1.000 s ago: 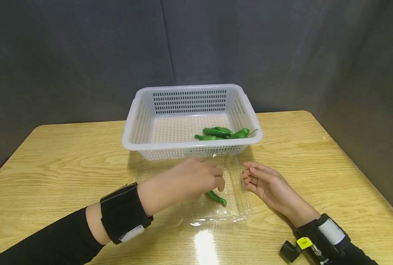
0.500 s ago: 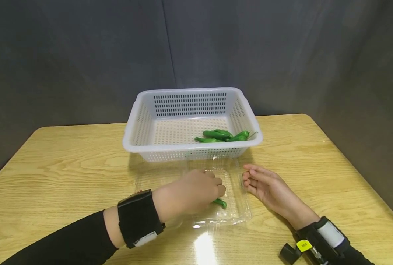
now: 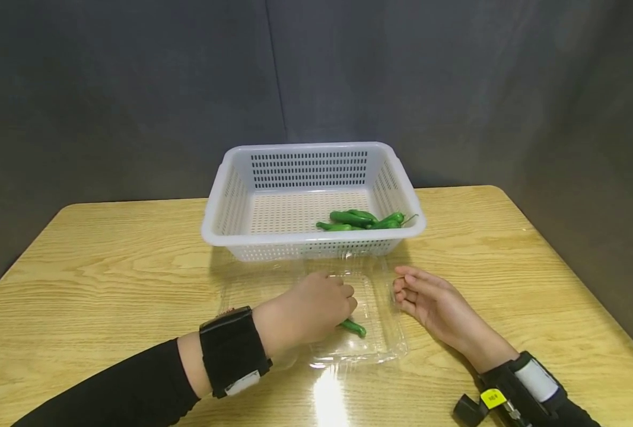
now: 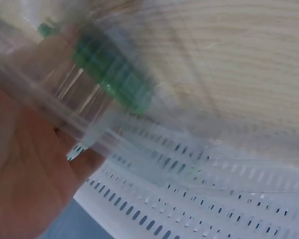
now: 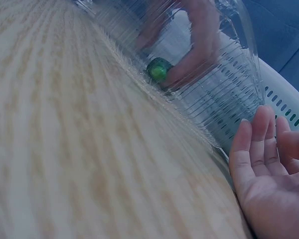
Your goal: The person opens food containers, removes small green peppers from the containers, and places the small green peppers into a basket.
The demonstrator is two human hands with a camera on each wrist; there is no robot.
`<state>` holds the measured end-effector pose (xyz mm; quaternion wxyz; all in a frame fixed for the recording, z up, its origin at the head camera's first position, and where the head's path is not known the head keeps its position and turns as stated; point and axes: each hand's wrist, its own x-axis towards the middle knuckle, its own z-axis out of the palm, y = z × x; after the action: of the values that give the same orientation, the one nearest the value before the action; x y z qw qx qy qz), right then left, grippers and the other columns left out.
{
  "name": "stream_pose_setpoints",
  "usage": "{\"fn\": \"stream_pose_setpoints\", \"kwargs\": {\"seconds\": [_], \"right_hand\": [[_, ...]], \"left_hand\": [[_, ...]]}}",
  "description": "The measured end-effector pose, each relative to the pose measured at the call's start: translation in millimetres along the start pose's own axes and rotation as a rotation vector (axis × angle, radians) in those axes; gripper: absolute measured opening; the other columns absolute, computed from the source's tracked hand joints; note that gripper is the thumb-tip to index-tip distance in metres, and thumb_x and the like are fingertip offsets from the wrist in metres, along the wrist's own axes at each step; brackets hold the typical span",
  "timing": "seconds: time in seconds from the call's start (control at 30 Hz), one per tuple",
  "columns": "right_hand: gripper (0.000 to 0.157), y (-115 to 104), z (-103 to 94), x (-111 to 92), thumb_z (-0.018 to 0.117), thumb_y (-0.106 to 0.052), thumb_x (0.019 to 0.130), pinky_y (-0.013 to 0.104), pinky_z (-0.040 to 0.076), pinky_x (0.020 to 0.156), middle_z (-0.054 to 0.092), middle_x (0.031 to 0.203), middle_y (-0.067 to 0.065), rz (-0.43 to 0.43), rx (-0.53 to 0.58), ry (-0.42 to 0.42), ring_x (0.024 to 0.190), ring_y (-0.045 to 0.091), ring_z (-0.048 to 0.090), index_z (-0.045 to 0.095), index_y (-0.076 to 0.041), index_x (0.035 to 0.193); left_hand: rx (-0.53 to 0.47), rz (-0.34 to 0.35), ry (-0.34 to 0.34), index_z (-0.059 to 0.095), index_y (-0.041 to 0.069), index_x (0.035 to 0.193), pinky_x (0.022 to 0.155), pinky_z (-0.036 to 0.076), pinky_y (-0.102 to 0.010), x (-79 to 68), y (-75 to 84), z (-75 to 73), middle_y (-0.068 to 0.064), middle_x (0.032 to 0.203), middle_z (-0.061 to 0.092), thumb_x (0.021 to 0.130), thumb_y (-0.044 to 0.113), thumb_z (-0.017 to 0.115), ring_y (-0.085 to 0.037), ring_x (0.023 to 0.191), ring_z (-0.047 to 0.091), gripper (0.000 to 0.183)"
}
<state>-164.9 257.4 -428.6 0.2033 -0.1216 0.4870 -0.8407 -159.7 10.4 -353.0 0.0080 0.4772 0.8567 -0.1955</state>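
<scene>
A green chili pepper (image 3: 355,328) lies in the clear plastic clamshell container (image 3: 371,308), partly covered by my left hand (image 3: 316,305). The left hand reaches in over the container with curled fingers and holds the pepper; the right wrist view shows a fingertip against the pepper (image 5: 158,70) through the plastic. Blur and the clear wall veil the pepper (image 4: 112,74) in the left wrist view. My right hand (image 3: 436,302) rests palm-up beside the container's right side, fingers relaxed, fingertips at its edge, holding nothing.
Behind the container stands a white perforated basket (image 3: 313,239) with several green chili peppers (image 3: 350,218) at its front right. The container's open lid (image 3: 252,287) lies to the left, partly under my left forearm. The wooden table (image 3: 108,267) ends at a dark grey wall (image 3: 161,107).
My left hand came lower and nearer over the pepper in the container, then shifted only slightly. The right hand has stayed at the container's side.
</scene>
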Motion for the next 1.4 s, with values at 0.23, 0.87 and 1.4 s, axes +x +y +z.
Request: {"fn": "stream_pose_setpoints", "kwargs": {"seconds": [0.23,0.87,1.4], "right_hand": [[0.029,-1,0.0,-1,0.033,-0.005,0.107,0.025,0.052,0.086,0.062,0.101,0.004,-0.004,0.014,-0.012,0.092,0.013,0.060,0.060,-0.006,0.119],[0.030,0,-1.2,0,0.033,-0.005,0.107,0.025,0.051,0.086,0.062,0.102,0.005,-0.003,0.024,-0.021,0.092,0.013,0.060,0.061,-0.007,0.119],[0.031,1,-2.8,0,0.032,-0.005,0.108,0.025,0.051,0.086,0.062,0.104,0.005,-0.014,0.017,-0.038,0.094,0.013,0.060,0.061,-0.007,0.120]], "left_hand": [[0.040,0.001,-0.035,0.069,0.024,0.108,0.086,0.048,-0.023,2.2,2.0,3.6,0.012,0.102,0.064,0.089,0.034,0.074,-0.006,0.095,0.060,0.022],[-0.046,0.055,0.120,0.068,0.018,0.111,0.086,0.047,-0.028,1.8,-2.9,-6.8,0.007,0.104,0.064,0.096,0.027,0.062,-0.011,0.097,0.063,0.018],[-0.001,0.084,0.336,0.067,0.019,0.105,0.085,0.049,-0.029,-1.0,-14.0,-24.9,0.007,0.103,0.068,0.097,0.029,0.060,-0.011,0.094,0.066,0.015]]}}
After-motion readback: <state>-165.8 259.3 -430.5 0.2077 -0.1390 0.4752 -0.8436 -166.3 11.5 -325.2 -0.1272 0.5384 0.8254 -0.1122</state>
